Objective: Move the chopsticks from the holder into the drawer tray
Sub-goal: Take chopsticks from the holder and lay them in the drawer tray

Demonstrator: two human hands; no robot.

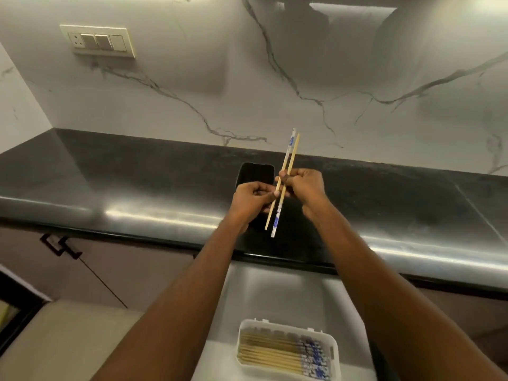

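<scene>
Two wooden chopsticks (289, 158) with blue-and-white patterned ends are held slanted above the counter, crossing each other head to tail. My right hand (305, 185) grips them near the middle. My left hand (251, 200) pinches them lower down from the left. Behind my hands stands the black holder (254, 174), partly hidden by them; I cannot see what is inside. Below, a white plastic tray (286, 324) lies in the open drawer and holds several chopsticks side by side, their patterned ends to the right.
The black counter (137, 188) runs across with a shiny rounded front edge. A marble backsplash rises behind it, with a switch plate (97, 41) at upper left. The open drawer's grey floor (275, 292) lies under my arms. Cabinet handles (60, 247) sit at the left.
</scene>
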